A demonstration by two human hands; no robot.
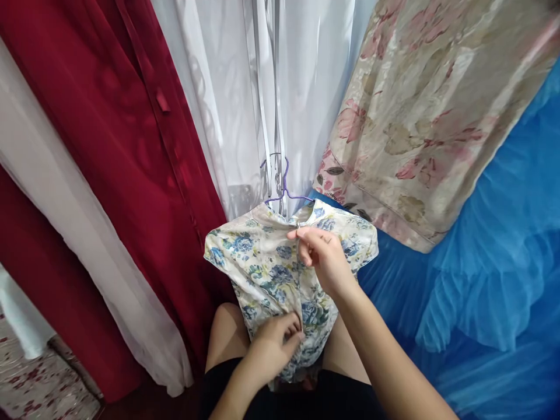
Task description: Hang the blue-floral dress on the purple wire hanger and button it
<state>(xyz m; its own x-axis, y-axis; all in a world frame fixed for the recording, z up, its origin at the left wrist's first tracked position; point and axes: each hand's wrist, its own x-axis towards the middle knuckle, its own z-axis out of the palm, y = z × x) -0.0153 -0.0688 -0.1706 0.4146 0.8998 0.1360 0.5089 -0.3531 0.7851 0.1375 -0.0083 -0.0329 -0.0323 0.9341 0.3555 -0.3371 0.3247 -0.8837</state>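
A small white dress (262,262) with blue and yellow flowers hangs on a purple wire hanger (285,189), its lower part between my knees. A closed seam runs down its middle. At the neckline, my right hand (326,256) pinches a small zipper pull (298,225) at the top of that seam, between thumb and forefinger. Lower down, my left hand (273,344) grips the fabric beside the seam, with its fingers closed on the cloth. The dress's bottom end is partly hidden behind my left hand and wrist.
Long white garments (306,87) hang behind the hanger, with thin white straps near its hook. On the left hang red cloth (144,175) and a pale cloth (109,268). To the right are a beige floral garment (406,128) and blue tulle (494,274).
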